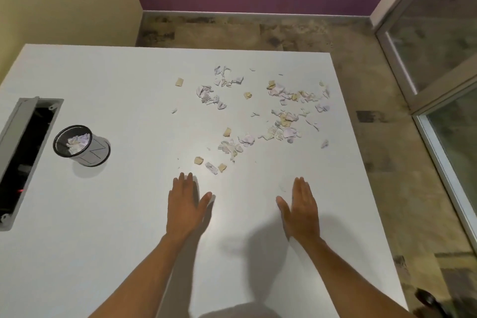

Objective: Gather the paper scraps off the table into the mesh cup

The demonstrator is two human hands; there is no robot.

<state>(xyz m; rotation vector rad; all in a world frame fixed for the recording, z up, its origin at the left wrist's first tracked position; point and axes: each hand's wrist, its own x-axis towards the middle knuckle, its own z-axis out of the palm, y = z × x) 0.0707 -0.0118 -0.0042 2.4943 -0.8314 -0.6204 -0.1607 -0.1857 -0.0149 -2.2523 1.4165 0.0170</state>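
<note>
Many small white, lilac and tan paper scraps (pixel 281 121) lie scattered over the far right half of the white table (pixel 129 214). A black mesh cup (pixel 82 146) stands at the left, with some scraps inside it. My left hand (pixel 184 205) lies flat, palm down, just short of the nearest scraps (pixel 211 166). My right hand (pixel 302 208) is flat as well, fingers together, a little to the right and apart from the scraps. Both hands hold nothing.
An open grey cable box (pixel 23 155) is sunk into the table at the left edge, beside the cup. The table's right edge (pixel 361 162) runs close to the scraps, with tiled floor beyond. A glass partition (pixel 438 59) stands at the right.
</note>
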